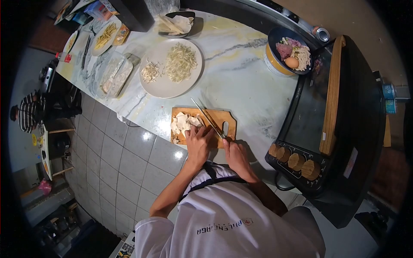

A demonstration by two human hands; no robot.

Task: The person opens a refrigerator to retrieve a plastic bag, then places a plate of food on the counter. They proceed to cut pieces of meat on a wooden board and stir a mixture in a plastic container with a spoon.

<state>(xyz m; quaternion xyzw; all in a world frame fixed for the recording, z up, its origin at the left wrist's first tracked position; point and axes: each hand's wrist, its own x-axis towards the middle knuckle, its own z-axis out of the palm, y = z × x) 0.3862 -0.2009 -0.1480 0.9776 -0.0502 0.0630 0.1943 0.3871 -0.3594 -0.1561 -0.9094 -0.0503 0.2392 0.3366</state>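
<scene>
A knife point(207, 117) slants across the wooden cutting board point(230, 124), its blade pointing toward the plate. My right hand point(235, 155) is closed round its handle at the board's near right edge. Pale white food pieces point(185, 122), cut flat and irregular, lie on the board's left half; their exact kind I cannot make out. My left hand point(198, 145) presses on these pieces with curled fingers, left of the blade. Under the fingers, part of the food is hidden. Beyond the board, a large round plate point(172, 91) holds two piles of thin pale shreds.
A black oven point(318, 99) with wooden knobs stands at the right. Behind the board is a dark bowl point(272, 41) with an egg and minced meat. Leftward are a clear container point(116, 75) and a plate of yellow strips point(103, 41). Another person point(32, 112) is far left.
</scene>
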